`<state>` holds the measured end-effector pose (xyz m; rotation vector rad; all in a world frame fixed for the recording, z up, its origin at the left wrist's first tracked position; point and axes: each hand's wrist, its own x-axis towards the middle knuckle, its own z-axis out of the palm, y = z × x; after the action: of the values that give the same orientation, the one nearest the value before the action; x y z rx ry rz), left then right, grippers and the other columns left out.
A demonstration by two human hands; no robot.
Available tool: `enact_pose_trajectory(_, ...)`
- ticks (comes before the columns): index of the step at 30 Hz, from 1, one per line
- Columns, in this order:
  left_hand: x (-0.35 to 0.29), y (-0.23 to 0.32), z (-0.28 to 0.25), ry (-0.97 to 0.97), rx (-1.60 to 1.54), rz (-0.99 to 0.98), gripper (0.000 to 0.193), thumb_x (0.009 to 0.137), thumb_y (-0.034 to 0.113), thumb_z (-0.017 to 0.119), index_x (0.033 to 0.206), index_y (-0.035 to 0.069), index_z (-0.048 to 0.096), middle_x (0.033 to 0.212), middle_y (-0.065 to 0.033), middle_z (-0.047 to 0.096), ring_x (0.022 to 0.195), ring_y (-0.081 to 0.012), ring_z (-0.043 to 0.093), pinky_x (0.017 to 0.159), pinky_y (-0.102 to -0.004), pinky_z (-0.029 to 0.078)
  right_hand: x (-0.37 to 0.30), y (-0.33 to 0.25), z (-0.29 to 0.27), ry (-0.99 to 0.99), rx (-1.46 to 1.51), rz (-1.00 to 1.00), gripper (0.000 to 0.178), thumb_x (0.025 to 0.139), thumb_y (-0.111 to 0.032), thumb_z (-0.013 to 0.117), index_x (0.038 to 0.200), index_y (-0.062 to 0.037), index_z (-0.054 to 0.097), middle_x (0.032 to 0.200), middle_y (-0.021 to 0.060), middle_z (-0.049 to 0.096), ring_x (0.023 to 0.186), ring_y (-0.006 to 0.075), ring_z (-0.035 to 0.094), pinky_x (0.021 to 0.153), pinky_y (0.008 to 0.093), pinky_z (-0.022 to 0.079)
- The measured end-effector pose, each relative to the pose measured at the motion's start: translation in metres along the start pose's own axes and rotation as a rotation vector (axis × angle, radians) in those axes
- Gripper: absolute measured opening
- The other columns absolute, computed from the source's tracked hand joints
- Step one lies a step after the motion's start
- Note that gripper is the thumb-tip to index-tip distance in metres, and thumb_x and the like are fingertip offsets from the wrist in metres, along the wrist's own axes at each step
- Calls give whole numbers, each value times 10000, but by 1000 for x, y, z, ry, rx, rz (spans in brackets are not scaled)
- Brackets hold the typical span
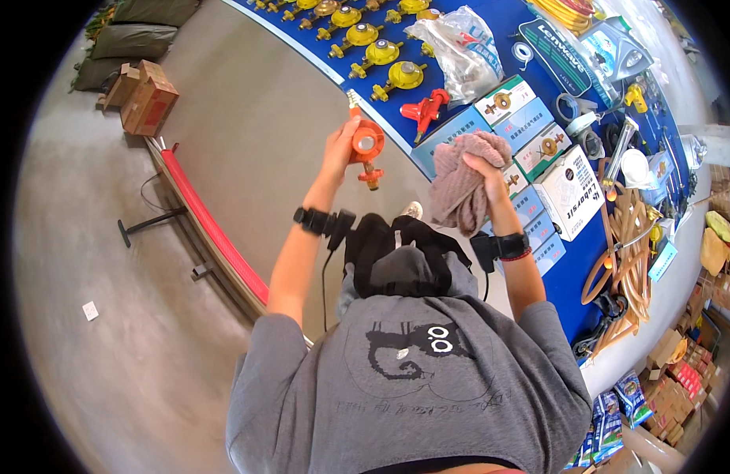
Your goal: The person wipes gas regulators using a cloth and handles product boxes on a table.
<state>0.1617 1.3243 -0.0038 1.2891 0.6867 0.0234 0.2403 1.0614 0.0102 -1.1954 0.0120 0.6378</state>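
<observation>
My left hand (343, 150) is closed around an orange gas regulator (368, 143), held up over the floor beside the blue-topped table. The regulator has a round cap, a hose nozzle pointing away from me and a threaded fitting hanging on its right. Bunched in my right hand (486, 175) is a dusty-pink cloth (462, 180), above the boxes at the table's near edge. Cloth and regulator are apart. A red gas regulator (425, 113) lies on the table beyond the cloth. Several yellow regulators (405, 75) stand in rows farther off.
Small regulator boxes (529, 145) and a white box (570, 192) sit on the table at right, with a clear plastic bag (463, 55) behind. Tan hoses (629, 261) lie coiled farther right. A red roll (215, 217) lies along the left, and cardboard boxes (149, 99) stand on the floor.
</observation>
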Motion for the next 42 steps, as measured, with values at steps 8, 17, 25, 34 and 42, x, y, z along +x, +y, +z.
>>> enact_pose_trajectory(8,149,-7,24,-144,419,-41,557,818,531,541,994,12,644,934,-129,642,847,-199,615,749,-296,474,48,0,2,-69,-404,-58,432,680,-116,726,1075,-35,570,975,29,543,943,143,518,841,271,411)
enact_pose_trajectory(17,208,-5,67,-369,888,233,551,837,580,467,968,83,668,908,-168,654,895,-325,615,761,-355,458,101,51,42,130,-879,102,562,630,-398,707,1068,-80,554,965,164,627,923,339,596,806,369,462)
enact_pose_trajectory(25,248,0,71,-658,1010,97,597,869,577,423,924,21,634,804,-156,637,758,-295,605,712,-358,451,135,66,73,488,-943,564,645,597,-436,673,1044,21,583,994,237,616,952,374,589,817,387,463)
enact_pose_trajectory(34,257,9,70,-873,767,-215,471,869,448,519,1081,31,571,930,-71,616,811,-136,600,693,-279,484,155,84,58,488,-169,482,341,665,-162,669,936,41,629,882,82,636,789,156,580,731,265,461)
enact_pose_trajectory(42,233,76,48,-840,415,-224,547,774,273,704,1223,58,479,1043,-54,579,943,-149,574,721,-298,500,136,88,69,545,-67,218,267,709,-81,647,966,-17,610,910,49,622,849,139,574,780,256,460)
